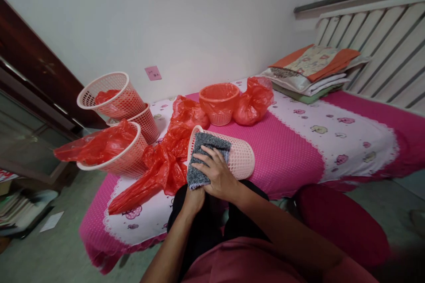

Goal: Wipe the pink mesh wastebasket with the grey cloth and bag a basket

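A pale pink perforated plastic basket (pixel 241 157) lies on its side at the bed's near edge, its mouth toward the left. Draped over its upper side near the rim is a grey towelling cloth (pixel 217 141). My right hand (pixel 217 172) presses this cloth against the basket, fingers spread and slightly bent over it. Below the cloth's lower corner, my left hand (pixel 194 199) is at the rim side of the basket, with its fingers hidden under cloth and basket. Crumpled red plastic bags (pixel 166 163) lie just left of the basket.
More pink baskets (pixel 134 152) with red bags stand at the left. A red-lined basket (pixel 221 117) and a bunched red bag (pixel 254 101) sit behind. Folded textiles (pixel 314 68) lie near the radiator (pixel 381 48). A dark red stool (pixel 341 225) stands at right.
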A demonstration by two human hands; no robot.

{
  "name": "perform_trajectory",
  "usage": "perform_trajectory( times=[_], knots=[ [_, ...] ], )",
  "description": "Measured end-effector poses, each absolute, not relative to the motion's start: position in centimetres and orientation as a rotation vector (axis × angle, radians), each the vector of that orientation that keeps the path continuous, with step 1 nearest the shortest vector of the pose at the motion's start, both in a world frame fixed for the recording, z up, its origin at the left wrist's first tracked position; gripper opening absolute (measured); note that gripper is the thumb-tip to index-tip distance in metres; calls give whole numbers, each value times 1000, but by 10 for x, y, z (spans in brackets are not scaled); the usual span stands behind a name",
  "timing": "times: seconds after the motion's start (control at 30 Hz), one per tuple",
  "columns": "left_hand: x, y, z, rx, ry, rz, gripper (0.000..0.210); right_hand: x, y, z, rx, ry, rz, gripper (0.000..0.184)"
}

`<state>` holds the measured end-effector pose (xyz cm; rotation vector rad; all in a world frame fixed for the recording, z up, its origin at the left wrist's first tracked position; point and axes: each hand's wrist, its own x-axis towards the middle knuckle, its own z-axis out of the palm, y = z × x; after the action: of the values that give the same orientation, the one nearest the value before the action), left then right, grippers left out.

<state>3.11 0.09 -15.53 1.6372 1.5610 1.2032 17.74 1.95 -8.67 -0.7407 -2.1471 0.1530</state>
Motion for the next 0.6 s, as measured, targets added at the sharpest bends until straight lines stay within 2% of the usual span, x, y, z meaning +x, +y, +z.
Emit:
perform_trajectory(
  times=[0.1, 0.3, 0.43, 0.6],
  knots=[
    [25, 0, -160, 1598, 1560, 1205, 52, 177, 23, -82, -706, -2173, 143, 42],
    [17, -9, -150, 1649, 1543, 1099, 43, 180, 28, -72, -679, -2242, 101, 29],
    [21, -13, -133, 1653, 1455, 1105, 38, 183, 38, -62, -684, -2298, 74, 28],
    [26, -19, -113, 1632, 1281, 1059, 45, 188, 52, -47, -728, -2341, 54, 26]
  ],
)
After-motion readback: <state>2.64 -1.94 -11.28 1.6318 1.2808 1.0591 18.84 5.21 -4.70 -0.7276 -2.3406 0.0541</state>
